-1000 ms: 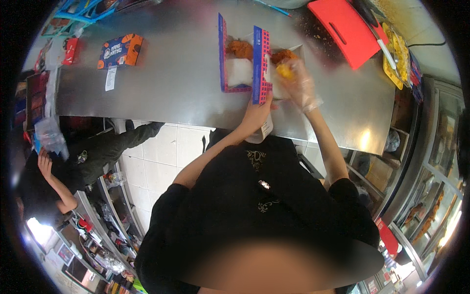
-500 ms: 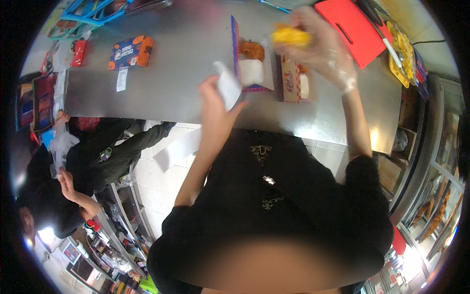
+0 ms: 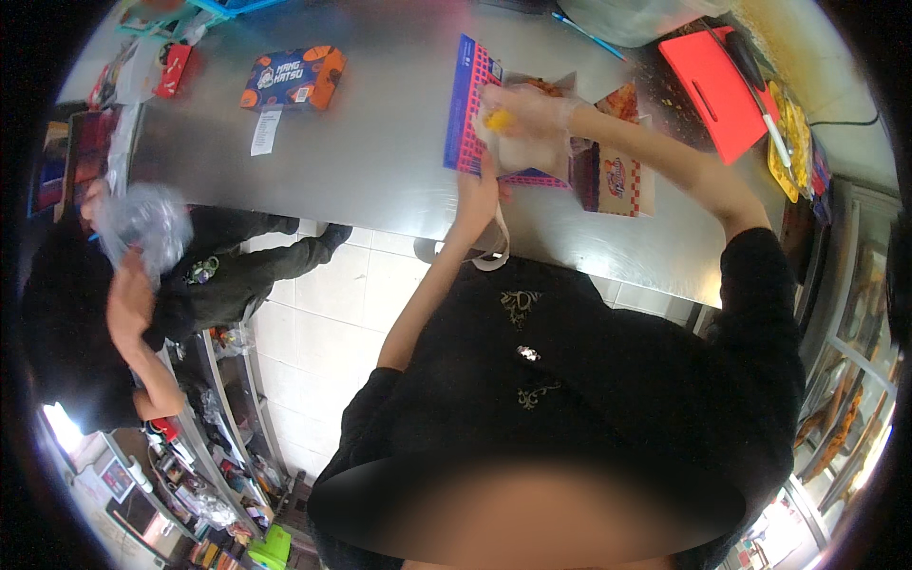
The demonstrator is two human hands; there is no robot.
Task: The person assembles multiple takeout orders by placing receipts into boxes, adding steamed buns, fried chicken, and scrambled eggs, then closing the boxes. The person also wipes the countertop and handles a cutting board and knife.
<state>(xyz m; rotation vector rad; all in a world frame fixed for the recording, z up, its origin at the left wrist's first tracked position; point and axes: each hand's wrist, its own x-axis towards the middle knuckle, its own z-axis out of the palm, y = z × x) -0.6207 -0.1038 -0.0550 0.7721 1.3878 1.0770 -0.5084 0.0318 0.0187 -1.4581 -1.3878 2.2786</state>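
Open box point(image 3: 463, 90) stands just beyond the left hand point(image 3: 480, 195), whose fingers have come to its near edge; whether they pinch it, I cannot tell. Just beside that hand hangs a paper strip point(image 3: 502, 233). Yellow food point(image 3: 498, 120) is now at this box, no longer lifted off to its right, so the work seems to have shifted here. The gloved right hand point(image 3: 522, 112) wraps its fingers around the food. Right of that hand stands a second box point(image 3: 622, 182).
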